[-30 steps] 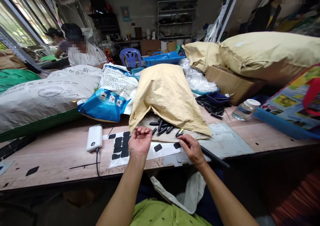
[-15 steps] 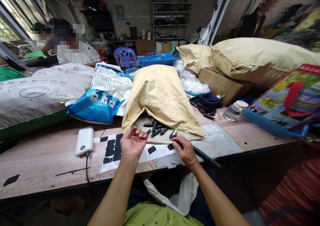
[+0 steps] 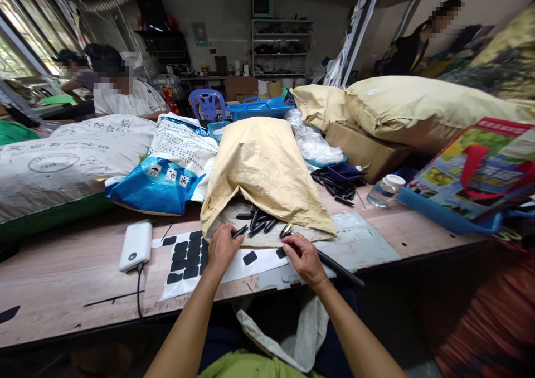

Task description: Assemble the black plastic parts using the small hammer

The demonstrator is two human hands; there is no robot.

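My left hand [image 3: 223, 251] is closed, its fingertips on a slim black pen-shaped piece [image 3: 239, 232] at the sack's mouth. Just beyond lie several similar black pieces [image 3: 259, 222], spilling from a beige woven sack [image 3: 267, 166]. My right hand [image 3: 305, 260] has its thumb and fingers pinched together; anything between them is hidden. It is over a black rod [image 3: 340, 267], which reaches out past the table edge. A shiny metal end with a yellow-green band [image 3: 286, 231] shows just beyond its fingertips. A white sheet with black rounded stickers [image 3: 190, 258] lies beside my left hand.
A white power bank [image 3: 136, 245] with a cable lies to the left. Blue-and-white [image 3: 167, 166] and white sacks [image 3: 71, 160] stand behind it. On the right are a clear jar [image 3: 385, 191], a blue tray [image 3: 451, 213] and a black pile [image 3: 334, 187]. Other people are farther back.
My left hand has turned from palm-up to palm-down and closed on a black piece at the sack's mouth. My right hand stays by the rod. The view has shifted slightly.
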